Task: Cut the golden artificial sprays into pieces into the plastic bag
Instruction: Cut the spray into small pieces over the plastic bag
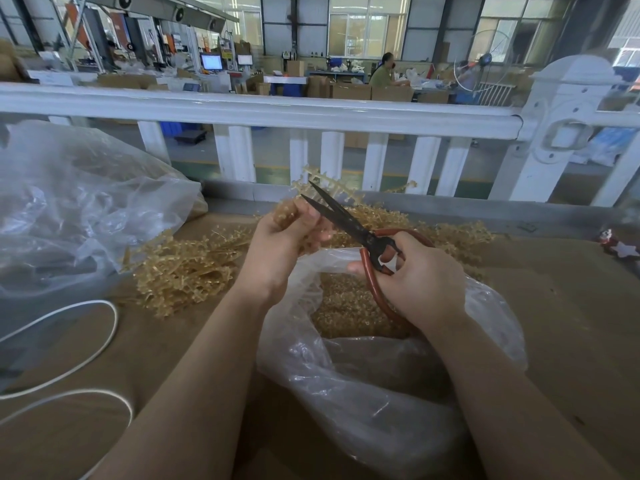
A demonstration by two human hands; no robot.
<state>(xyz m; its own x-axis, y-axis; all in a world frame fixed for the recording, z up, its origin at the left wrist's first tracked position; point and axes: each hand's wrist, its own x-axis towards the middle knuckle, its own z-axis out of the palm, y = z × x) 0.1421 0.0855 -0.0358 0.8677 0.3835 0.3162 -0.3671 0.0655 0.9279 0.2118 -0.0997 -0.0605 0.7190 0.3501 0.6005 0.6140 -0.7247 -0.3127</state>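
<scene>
My left hand (287, 237) grips a golden spray (330, 187) that sticks up and away from my fist. My right hand (422, 278) holds black scissors (341, 216) by their red loop handles. The blades are parted around the spray's stem, just beyond my left fingers. Below both hands lies an open clear plastic bag (363, 386) with several golden cut pieces (346, 306) inside. A heap of uncut golden sprays (183, 268) lies on the brown table to the left and behind the bag.
A large crumpled clear plastic bag (79, 202) sits at the left. A white cord (100, 344) loops over the table's near left. A white railing (277, 116) runs along the table's far edge. A small red and white ornament (620, 245) lies at the right edge.
</scene>
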